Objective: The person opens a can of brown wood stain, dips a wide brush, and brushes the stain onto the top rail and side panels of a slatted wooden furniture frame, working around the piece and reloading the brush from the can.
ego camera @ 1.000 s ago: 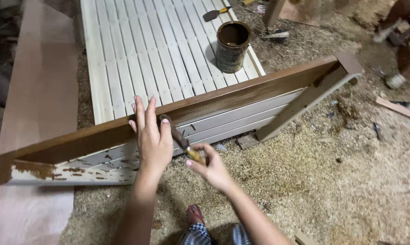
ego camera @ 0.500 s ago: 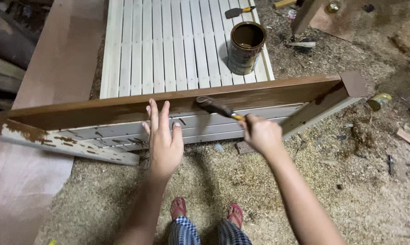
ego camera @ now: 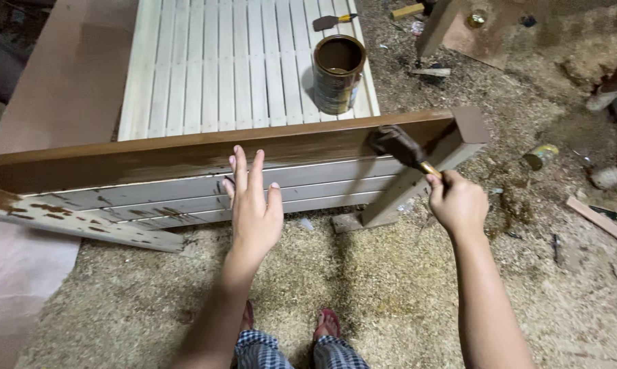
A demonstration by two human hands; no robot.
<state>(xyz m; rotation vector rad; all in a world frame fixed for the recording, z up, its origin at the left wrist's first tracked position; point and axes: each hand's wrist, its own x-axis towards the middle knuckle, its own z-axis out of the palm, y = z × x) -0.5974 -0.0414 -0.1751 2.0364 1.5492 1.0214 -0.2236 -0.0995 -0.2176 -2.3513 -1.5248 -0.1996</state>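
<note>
- On the far left, a big flat brown board [ego camera: 62, 75] lies on the ground.
- Just right of it lies one white slatted panel [ego camera: 213, 68], flat, with many thin strips running away from the person.
- One long wooden frame [ego camera: 185, 154] stands on its edge across the middle. Its top rail is painted dark brown. The slats [ego camera: 322, 181] under the rail are white, and the left end has brown spots on it.
- The left hand [ego camera: 254, 205] is open, with fingers spread and pointing up. It presses flat on the near side of the frame, and the fingertips reach the brown rail.
- One round paint can [ego camera: 338, 74] stands on the right part of the white panel, far from the hands. It is open and holds brown paint. Its side is dark with a gold band; the label is too small to make out.
- One small scraper [ego camera: 332, 21] with a yellow and black handle lies on the panel past the can.
- The right hand [ego camera: 456, 203] is closed around the yellow handle of one paintbrush [ego camera: 398, 145]. The dark bristles touch the right end of the brown rail.
- A small yellow can [ego camera: 540, 156] lies on its side in the sawdust [ego camera: 390, 287] to the right.
- Two feet in red sandals [ego camera: 329, 321] stand near the bottom.
</note>
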